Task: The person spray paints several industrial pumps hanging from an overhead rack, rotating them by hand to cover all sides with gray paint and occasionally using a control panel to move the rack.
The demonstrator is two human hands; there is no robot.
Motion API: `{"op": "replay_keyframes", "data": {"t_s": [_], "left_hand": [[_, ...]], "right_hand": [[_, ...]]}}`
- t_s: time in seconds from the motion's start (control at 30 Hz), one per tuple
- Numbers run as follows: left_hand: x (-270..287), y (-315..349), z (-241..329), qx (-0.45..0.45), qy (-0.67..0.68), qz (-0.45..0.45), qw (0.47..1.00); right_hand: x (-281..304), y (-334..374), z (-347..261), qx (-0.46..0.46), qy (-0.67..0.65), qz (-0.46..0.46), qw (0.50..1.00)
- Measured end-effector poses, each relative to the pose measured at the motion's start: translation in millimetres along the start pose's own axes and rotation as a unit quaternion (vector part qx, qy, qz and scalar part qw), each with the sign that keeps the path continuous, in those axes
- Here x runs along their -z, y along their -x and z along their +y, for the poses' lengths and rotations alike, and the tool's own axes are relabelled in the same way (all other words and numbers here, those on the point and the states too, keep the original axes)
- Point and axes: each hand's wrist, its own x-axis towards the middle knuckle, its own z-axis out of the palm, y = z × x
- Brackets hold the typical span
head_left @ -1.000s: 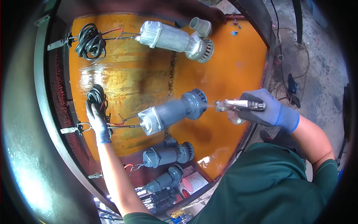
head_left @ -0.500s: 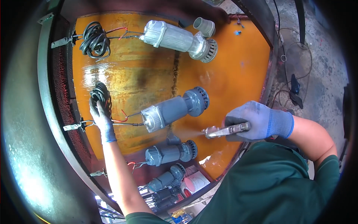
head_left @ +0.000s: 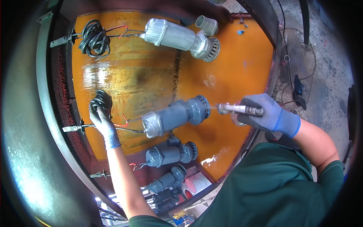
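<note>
My right hand (head_left: pixel 269 111), in a blue knit glove with a dark palm, grips a metal spray gun (head_left: pixel 237 109). Its nozzle points left at the slotted end of a pump (head_left: pixel 170 116), a short gap away. A faint haze shows at the nozzle. Most of the pump is coated blue-grey; its left end cap is lighter silver. My left hand (head_left: pixel 103 123), gloved too, is closed around a coil of black cable (head_left: pixel 100 98) joined to this pump. A clip (head_left: pixel 72 129) on the frame at left holds the pump's line.
Beyond hangs a silvery pump (head_left: pixel 172 36) with its own cable coil (head_left: pixel 94 39). Nearer me are more grey pumps (head_left: pixel 166 156) and a bucket (head_left: pixel 197 182). An orange board (head_left: pixel 234 68) lies behind them all. A dark metal frame (head_left: pixel 43 87) curves along the left; a hose (head_left: pixel 290 72) lies on the floor at right.
The spray gun has moved up and right, from below the pump to level with its slotted end. The pump has shifted slightly down and left. My left hand still holds the cable coil.
</note>
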Motion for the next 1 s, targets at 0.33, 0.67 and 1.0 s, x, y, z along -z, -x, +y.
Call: {"op": "replay_keyframes", "data": {"t_s": [0.33, 0.67, 1.0], "left_hand": [[-5.2, 6.4, 16.6, 0.027, 0.004, 0.049, 0.998], [17.1, 19.7, 6.3, 0.079, 0.091, 0.164, 0.979], [32.3, 43.7, 40.1, 0.136, 0.099, 0.165, 0.972]], "right_hand": [[-5.3, 14.5, 26.8, -0.040, 0.001, -0.004, 0.999], [1.3, 12.3, 23.9, -0.061, -0.028, 0.048, 0.997], [4.0, -0.5, 36.0, -0.051, -0.039, -0.035, 0.997]]}}
